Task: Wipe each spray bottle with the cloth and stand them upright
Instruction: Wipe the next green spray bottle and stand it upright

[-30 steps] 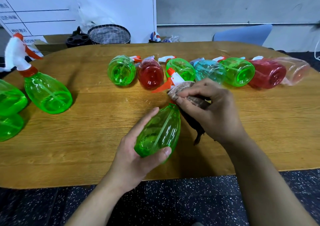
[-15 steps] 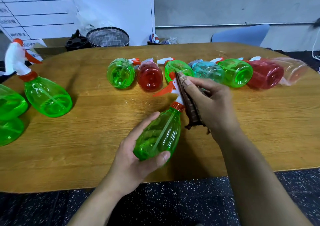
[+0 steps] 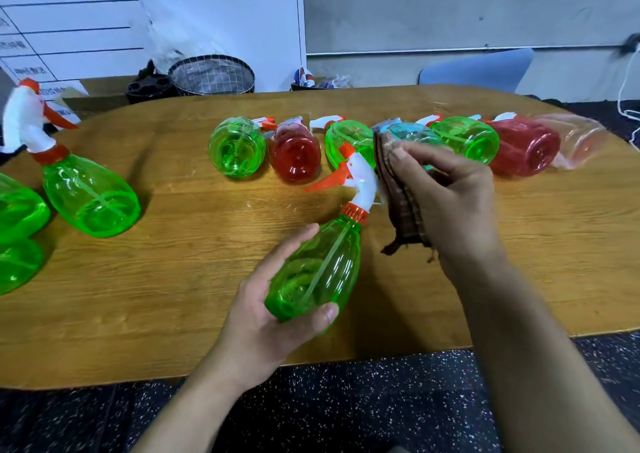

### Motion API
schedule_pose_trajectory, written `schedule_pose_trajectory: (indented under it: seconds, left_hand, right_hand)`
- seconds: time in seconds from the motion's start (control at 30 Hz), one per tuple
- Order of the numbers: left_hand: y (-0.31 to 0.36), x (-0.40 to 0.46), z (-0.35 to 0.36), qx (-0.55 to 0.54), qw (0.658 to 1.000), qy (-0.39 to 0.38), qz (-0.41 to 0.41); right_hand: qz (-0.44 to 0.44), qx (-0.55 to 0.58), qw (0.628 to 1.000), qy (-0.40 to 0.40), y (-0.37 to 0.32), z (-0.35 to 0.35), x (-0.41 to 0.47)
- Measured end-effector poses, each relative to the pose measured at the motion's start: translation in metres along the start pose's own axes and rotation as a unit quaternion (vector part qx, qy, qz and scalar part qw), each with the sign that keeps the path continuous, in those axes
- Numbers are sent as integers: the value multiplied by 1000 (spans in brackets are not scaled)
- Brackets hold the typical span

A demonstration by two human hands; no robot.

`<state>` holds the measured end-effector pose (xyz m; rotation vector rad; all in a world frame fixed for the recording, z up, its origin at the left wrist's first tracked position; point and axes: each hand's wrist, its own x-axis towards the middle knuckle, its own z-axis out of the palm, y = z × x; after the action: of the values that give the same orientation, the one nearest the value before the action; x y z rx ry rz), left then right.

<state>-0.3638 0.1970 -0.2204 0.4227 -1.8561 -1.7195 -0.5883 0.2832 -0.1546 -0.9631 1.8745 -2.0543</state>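
The left hand grips the base of a tilted green bottle above the table, while just right of its white nozzle the right hand pinches a folded brown cloth, with a row of lying bottles beyond.

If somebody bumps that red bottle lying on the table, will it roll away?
Probably a little. The red bottle lies on its rounded side on the smooth table, so it could roll. Green bottles close beside it would likely stop it. It looks empty and see-through, so it is probably light and easy to shift.
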Motion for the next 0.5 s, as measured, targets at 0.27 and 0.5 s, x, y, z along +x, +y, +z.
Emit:
schedule_pose_trajectory:
  seconds: [0.27, 0.5]
  left_hand:
    - [2, -2, 0, -36, 999, -3, -21]
    - [6, -1, 3, -48, 998, 23, -31]
  right_hand:
    - [-24, -160, 985, -63, 9, 14, -3]
    - [37, -204, 962, -176, 7, -25, 2]
